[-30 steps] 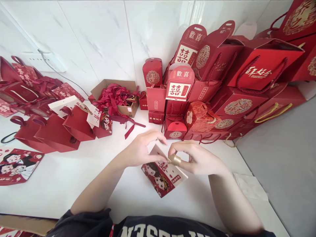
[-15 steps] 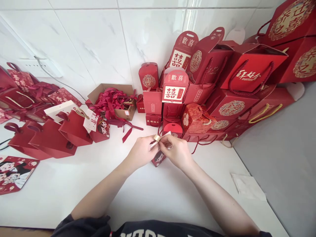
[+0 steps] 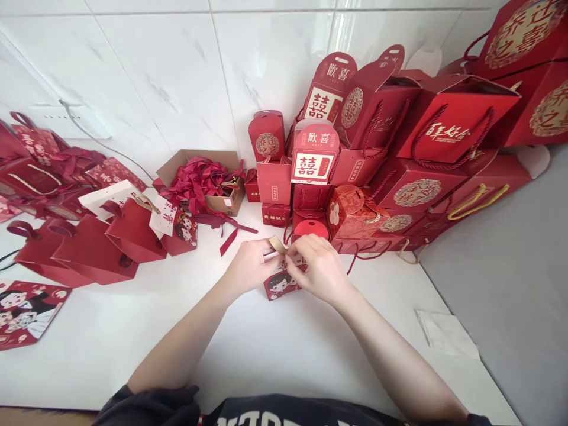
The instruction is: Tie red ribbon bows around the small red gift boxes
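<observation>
Both hands pinched on gold loop; approach crowded from 9 to 2 o'clock

Clock centred on the small printed box (image 3: 279,286), 12 towards the tiled wall (image 3: 155,77); the box sits on the white table (image 3: 266,355), below and between both hands, its upper part largely covered; left hand (image 3: 249,265) closed, thumb and fingers drawn together at the gold loop (image 3: 278,244); right hand (image 3: 320,263) closed, fingertips pinched at the foot of the same loop; exact contact points partly hidden; obstructions: stacked red gift boxes (image 3: 417,189), several tiers high, from 12 to 2 o'clock, with a round-flapped red box (image 3: 311,229) at their front, just behind the right hand; cardboard tray (image 3: 233,201) heaped with crimson ribbon (image 3: 195,183) at 11 o'clock, loose ribbon ends (image 3: 229,239) trailing near the left hand but apart from it; row of red handled boxes (image 3: 95,251) between 9 and 10 o'clock; printed carton (image 3: 26,310) at 9 o'clock, cut off by the frame; edges: grey partition (image 3: 497,248) bounds the table at 3 o'clock, folded white paper (image 3: 446,333) lying near its foot; near table edge visible at 8 o'clock; room: white surface runs between the forearms (image 3: 177,343) back to the dark shirt (image 3: 266,408) at 6 o'clock, and broadly outside the left arm towards 8 o'clock
</observation>
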Action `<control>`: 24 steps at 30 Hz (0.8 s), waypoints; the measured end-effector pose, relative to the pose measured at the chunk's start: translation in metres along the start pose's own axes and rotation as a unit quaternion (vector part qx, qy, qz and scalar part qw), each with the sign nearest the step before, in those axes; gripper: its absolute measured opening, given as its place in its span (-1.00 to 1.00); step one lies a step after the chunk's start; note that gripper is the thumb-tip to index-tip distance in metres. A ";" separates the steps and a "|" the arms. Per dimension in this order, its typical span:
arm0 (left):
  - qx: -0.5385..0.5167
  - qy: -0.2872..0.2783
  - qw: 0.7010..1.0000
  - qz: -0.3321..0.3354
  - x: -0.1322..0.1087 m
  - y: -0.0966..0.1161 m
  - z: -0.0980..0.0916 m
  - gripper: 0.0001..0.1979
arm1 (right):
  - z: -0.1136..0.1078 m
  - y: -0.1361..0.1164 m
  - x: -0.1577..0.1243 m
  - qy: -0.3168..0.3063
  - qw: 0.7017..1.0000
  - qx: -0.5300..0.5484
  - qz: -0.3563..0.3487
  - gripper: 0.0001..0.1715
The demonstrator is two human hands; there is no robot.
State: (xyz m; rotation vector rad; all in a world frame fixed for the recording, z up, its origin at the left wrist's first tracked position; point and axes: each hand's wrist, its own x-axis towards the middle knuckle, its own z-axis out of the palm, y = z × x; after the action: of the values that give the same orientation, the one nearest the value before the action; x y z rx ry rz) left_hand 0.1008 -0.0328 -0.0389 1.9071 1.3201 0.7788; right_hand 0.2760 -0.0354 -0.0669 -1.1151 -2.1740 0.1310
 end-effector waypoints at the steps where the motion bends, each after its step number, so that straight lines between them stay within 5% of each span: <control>1: -0.007 -0.011 1.000 -0.001 0.000 0.000 0.000 -0.86 | -0.003 0.000 0.001 0.003 0.999 0.033 0.016 -0.88; 6: 0.000 -0.038 0.999 0.008 -0.001 0.000 -0.001 -0.82 | -0.002 0.004 0.005 0.004 0.980 0.192 0.059 -0.86; 14: 0.020 -0.035 0.999 0.011 0.002 -0.006 -0.003 -0.77 | 0.012 0.011 0.003 -0.013 0.905 0.379 0.190 -0.74; 24: 0.018 -0.045 0.999 0.007 0.002 -0.007 -0.003 -0.75 | -0.014 0.011 0.006 -0.071 0.945 0.308 0.086 -0.85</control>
State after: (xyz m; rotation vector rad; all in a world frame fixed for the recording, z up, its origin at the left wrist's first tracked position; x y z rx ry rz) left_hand 0.0953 -0.0283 -0.0424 1.9594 1.2742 0.6713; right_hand 0.2900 -0.0269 -0.0574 -0.9356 -1.9341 0.9275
